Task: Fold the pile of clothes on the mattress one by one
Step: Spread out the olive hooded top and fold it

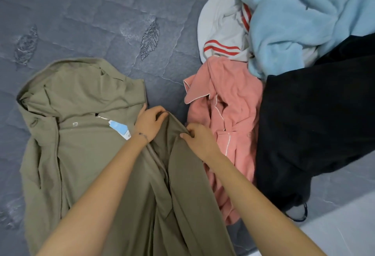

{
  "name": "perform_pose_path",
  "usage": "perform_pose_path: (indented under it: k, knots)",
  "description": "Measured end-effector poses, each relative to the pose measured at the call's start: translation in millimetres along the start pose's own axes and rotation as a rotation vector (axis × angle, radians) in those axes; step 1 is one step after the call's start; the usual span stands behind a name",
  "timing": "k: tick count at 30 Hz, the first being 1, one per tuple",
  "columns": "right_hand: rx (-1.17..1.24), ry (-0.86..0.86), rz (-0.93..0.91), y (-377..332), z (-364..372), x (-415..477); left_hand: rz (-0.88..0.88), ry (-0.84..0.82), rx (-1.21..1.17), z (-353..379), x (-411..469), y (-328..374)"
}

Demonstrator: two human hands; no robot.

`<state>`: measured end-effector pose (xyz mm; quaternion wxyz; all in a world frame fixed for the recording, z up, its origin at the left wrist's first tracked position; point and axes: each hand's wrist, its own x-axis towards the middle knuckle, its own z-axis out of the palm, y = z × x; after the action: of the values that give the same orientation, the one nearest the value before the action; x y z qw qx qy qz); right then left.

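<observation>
An olive hooded jacket point(85, 154) lies spread on the grey quilted mattress point(91, 12), hood toward the far left, a pale blue tag point(120, 128) at its collar. My left hand point(149, 122) pinches a raised fold of the jacket's right front edge. Just to its right, my right hand point(197, 137) pinches the same fold. The pile sits at the right: a pink pyjama top point(227, 113), a black garment point(316, 126), a light blue fleece point(300, 18) and a white piece with red stripes point(221, 30).
The mattress edge runs along the lower right, with a pale floor point(345, 231) beyond it. A small dark loop point(300, 215) lies at the black garment's lower end.
</observation>
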<state>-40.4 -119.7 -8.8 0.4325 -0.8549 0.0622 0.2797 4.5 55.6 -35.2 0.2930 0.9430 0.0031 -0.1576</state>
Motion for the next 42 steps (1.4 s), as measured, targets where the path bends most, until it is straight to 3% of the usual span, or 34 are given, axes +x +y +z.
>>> perform_pose_path:
  k: [5, 9, 13, 17, 21, 23, 25, 29, 32, 37, 42]
  knots:
    - [0.108, 0.128, 0.03, 1.7, -10.9, -1.5, 0.021, -0.047, 0.097, -1.6, -4.3, 10.0]
    - [0.237, 0.134, 0.025, -2.2, -23.1, -1.1, 0.066, -0.162, -0.221, -12.1, -7.6, 29.3]
    - [0.282, 0.078, 0.053, -0.1, -35.6, -2.9, 0.098, -0.288, -0.338, -15.0, -5.0, 40.4]
    - [0.095, -0.131, 0.065, 9.8, -43.4, -17.0, 0.023, -0.143, -0.415, -9.9, -3.9, 40.3]
    - [0.128, -0.4, 0.131, 29.0, -56.4, -34.5, -0.128, 0.087, -0.48, -2.1, -6.0, 42.0]
    - [0.122, -0.454, 0.163, 43.3, -64.9, -42.6, -0.173, 0.135, -0.452, 0.9, -8.4, 45.7]
    - [0.166, -0.388, 0.165, 55.3, -74.5, -51.1, -0.117, 0.022, -0.381, 3.6, -11.4, 57.1]
    - [0.311, -0.125, 0.071, 61.7, -97.2, -61.6, 0.191, -0.34, -0.276, 14.4, -16.3, 102.4]
    - [0.32, 0.015, 0.051, 64.1, -112.1, -60.3, 0.329, -0.509, -0.211, 25.5, -18.7, 144.2]
    - [0.384, 0.026, 0.023, 74.7, -135.7, -65.5, 0.318, -0.56, -0.174, 37.0, -14.4, 176.9]
    - [0.274, -0.227, 0.101, 97.2, -165.7, -76.2, 0.132, -0.308, -0.375, 32.0, -4.4, 171.3]
